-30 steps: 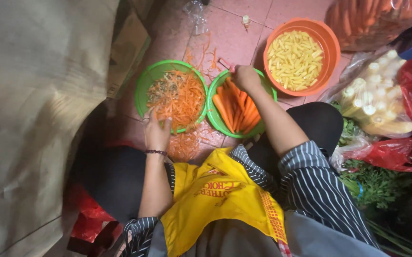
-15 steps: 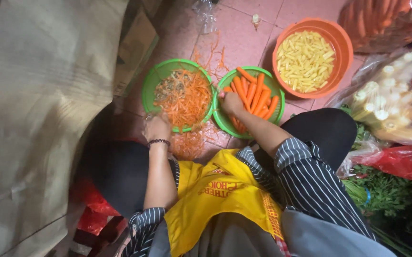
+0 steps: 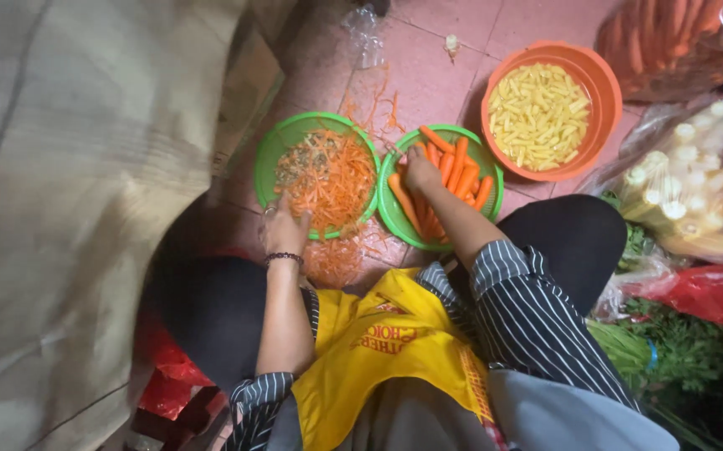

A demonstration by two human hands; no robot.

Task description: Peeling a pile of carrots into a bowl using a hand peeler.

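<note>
Below, the right hand (image 3: 419, 169) closes its grip on smooth peeled carrots (image 3: 453, 167); the left hand (image 3: 284, 227), grip unclear, touches shredded peelings (image 3: 332, 179).

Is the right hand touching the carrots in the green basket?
Touching. The head view shows the right hand resting on the whole carrots inside the green basket.

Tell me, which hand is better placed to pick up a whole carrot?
The right hand: it already rests among the whole carrots in their green basket. The left hand is at the basket of shreds.
</note>
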